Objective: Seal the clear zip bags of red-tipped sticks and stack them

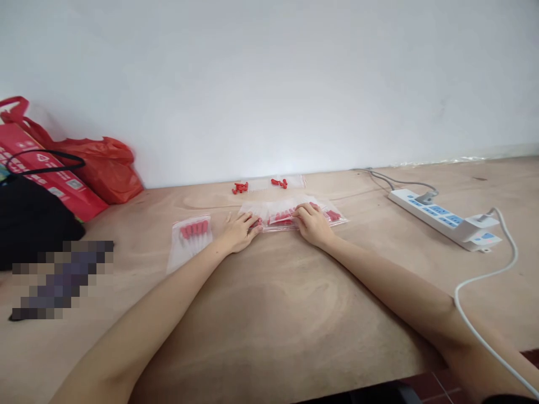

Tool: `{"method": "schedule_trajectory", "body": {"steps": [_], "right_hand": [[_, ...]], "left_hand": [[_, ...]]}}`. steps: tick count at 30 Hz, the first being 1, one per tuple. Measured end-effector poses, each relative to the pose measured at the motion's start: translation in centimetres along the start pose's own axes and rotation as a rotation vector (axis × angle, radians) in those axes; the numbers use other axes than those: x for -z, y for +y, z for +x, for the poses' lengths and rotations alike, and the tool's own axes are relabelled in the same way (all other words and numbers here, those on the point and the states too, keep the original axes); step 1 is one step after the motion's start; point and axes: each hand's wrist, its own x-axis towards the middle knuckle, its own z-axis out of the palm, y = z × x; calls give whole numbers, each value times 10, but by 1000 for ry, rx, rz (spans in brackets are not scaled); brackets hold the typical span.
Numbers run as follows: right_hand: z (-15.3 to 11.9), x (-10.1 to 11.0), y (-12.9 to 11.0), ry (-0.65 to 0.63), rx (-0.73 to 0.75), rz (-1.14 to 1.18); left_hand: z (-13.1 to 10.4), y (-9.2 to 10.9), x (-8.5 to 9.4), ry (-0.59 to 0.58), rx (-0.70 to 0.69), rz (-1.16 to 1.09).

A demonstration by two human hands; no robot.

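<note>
left hand [239, 231]: flat, palm down, fingers spread and loosely extended, pressing the left end of the pile of clear bags [295, 216]. No real grip visible, more a hold-down than a pinch.
right hand [310, 223]: knuckles up, fingers curled down onto the top bag near the middle of the pile. Can't tell if the fingertips pinch an edge or only press.
pile of clear bags: mid-table, far from the near edge, between both hands and touching both. Several thin transparent pouches overlapping, each with small red pieces inside.
handling (judgement): very light, floppy film, likely slick bag-on-bag so the stack will slide and fan out. Contents look small and hard, and will shift inside. Best hold looks like a pinch at a bare film edge or corner, not over the lumpy red area; keep the other hand flat on the pile.
single filled bag [191, 238]: just left of the left hand, apart from it, lying flat, row of red pieces at its far end.
loose red pieces [240, 187]: far side of the pile, near the wall, two small clusters; the right cluster [279, 182] sits on what looks like an empty bag.
power strip [446, 219]: right, well apart from the hands, white cable running toward the near right edge.
red plastic bags [103, 168]: far left against the wall, dark bag [29, 219] in front of them.
table [269, 314]: bare plywood.
</note>
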Motion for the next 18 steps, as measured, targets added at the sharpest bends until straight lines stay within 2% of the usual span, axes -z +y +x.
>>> {"method": "schedule_trajectory", "body": {"steps": [4, 6, 8, 11, 13, 16, 18], "right_hand": [[7, -6, -12, -81, 14, -30], [8, -4, -13, -100, 18, -45], [7, 2, -8, -87, -36, -68], [4, 10, 4, -68, -272, -160], [3, 13, 9, -143, -381, -180], [3, 11, 7, -256, -395, -180], [3, 9, 1, -265, -367, -199]], "left_hand": [[-13, -2, 3, 28, 63, 56], [-19, -6, 5, 116, 67, 81], [-26, -16, 9, 215, 132, 102], [-35, -42, 20, 283, 412, 100], [-40, -63, 29, 257, 646, 76], [-47, -92, 38, 215, 900, -2], [-50, -106, 40, 232, 944, -69]]}}
